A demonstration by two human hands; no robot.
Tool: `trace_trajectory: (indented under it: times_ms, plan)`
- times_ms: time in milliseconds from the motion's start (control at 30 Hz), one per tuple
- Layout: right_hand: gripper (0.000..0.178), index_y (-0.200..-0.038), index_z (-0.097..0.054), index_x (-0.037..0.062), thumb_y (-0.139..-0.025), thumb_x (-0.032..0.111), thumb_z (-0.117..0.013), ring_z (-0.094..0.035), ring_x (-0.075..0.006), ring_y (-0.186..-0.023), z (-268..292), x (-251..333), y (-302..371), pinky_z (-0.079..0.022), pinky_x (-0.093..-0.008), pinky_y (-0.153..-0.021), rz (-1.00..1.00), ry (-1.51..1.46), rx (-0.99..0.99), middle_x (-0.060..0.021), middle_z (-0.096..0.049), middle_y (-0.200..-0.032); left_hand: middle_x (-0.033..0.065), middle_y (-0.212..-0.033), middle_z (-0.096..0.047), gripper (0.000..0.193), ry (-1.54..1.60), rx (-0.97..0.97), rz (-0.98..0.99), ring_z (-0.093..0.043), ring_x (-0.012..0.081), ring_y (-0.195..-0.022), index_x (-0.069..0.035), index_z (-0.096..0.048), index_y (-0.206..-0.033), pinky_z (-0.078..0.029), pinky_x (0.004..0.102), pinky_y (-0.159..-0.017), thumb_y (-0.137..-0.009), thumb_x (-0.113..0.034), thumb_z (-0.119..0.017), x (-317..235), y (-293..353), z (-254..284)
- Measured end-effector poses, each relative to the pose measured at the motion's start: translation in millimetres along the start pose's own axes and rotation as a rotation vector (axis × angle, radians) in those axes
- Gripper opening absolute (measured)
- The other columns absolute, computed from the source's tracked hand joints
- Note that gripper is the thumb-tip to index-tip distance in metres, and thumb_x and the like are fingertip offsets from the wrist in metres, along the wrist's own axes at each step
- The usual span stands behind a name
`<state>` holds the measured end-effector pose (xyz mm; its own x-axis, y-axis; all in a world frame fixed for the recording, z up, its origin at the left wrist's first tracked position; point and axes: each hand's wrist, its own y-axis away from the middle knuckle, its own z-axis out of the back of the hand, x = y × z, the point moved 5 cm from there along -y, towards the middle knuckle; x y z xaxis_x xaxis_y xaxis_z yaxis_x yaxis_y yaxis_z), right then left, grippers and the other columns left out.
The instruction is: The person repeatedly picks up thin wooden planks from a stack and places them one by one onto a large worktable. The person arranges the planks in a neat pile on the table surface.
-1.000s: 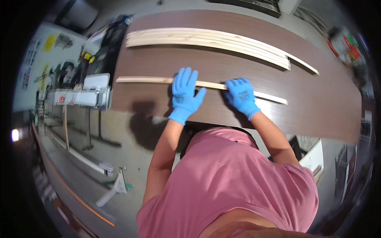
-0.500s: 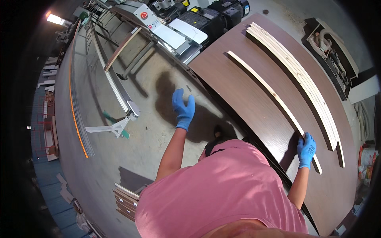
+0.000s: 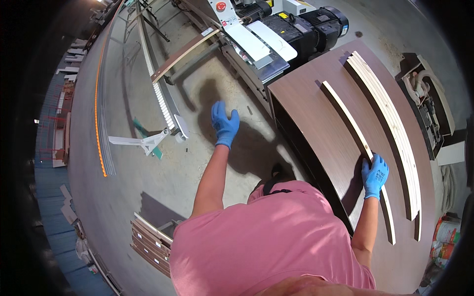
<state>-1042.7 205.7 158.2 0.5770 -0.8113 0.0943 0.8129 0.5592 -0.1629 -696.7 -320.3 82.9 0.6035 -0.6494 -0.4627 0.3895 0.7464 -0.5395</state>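
Two gloved hands are in view; since the earliest frame the view has turned toward the person's left. The left hand (image 3: 225,124) has left the wood strip and is raised over the floor (image 3: 173,185); its fingers are parted and slightly bent, the thumb stands apart, and nothing is held. The right hand (image 3: 375,175) remains on the wood strip (image 3: 350,116), fingers and thumb closed about it from opposite sides. Compared with half a second ago, this hand sits nearer the strip's middle, leaving a longer length on the person's side. The strip's place beside the wood bundle (image 3: 391,118) is unchanged.

Edges and room, left to right: a broad stretch of floor lies between the roller rail (image 3: 160,101), with its white stand (image 3: 148,141), and the counter (image 3: 321,133). A stack of boards (image 3: 150,249) stands near the person's left side. The machine (image 3: 247,42) ends just beside the counter's far left corner; contact cannot be confirmed. The strip lies fully on the counter, both ends inside its edges, with bare surface on the person's side. A narrow gap separates strip from bundle. Beyond the bundle, a strip of bare surface reaches the far edge.
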Motion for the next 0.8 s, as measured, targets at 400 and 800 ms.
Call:
trace_trajectory:
  times_ms: [400, 800]
  plan:
    - [0.034, -0.112, -0.070, 0.0034, -0.094, 0.031, -0.078, -0.068, -0.0421, -0.099, -13.2, -6.0, -0.8, -0.052, -0.0522, -0.088, 0.052, 0.011, -0.092, -0.0183, -0.071, -0.109, 0.0252, -0.167, -0.042, 0.092, -0.497, 0.155, -0.055, -0.035, 0.0446, -0.158, -0.001, -0.043, -0.163, -0.027, 0.0586, -0.129, -0.088, -0.042, -0.077, 101.4, -162.1, -7.9]
    - [0.035, -0.112, -0.067, 0.0015, -0.094, 0.029, -0.078, -0.067, -0.0439, -0.105, -20.7, -8.8, 3.5, -0.052, -0.0539, -0.092, 0.061, 0.053, -0.127, -0.0203, -0.071, -0.116, 0.0243, -0.162, -0.043, 0.096, -0.786, 0.379, 0.053, -0.040, 0.0421, -0.154, -0.007, -0.032, -0.168, -0.027, 0.0556, -0.129, -0.087, -0.032, -0.076, 161.7, -235.7, -33.7]
